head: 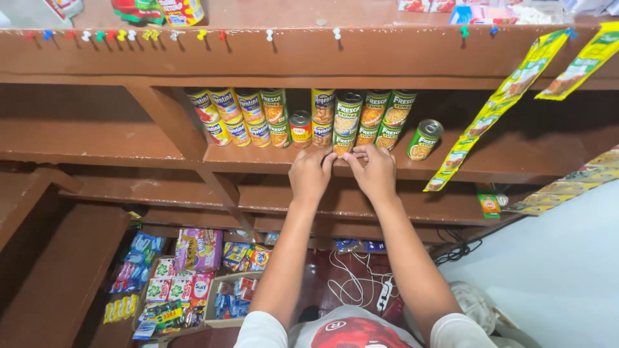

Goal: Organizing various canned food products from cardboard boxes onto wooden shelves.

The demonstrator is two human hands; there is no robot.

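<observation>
Both hands, left hand (311, 174) and right hand (373, 171), pinch the bottom green-labelled tin can (344, 143) at the near edge of the brown wooden shelf (161, 151). Fingers clamp its round base. More stacked cylindrical cans (245, 116) line up left; one green can (425, 139) stands alone right.

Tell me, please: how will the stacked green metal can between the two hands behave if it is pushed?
The green metal can stands low in a two-high stack, so a push may topple the can above. Its round shape suggests it would roll if tipped. The left hand and right hand both reach its base, probably steadying it.
</observation>
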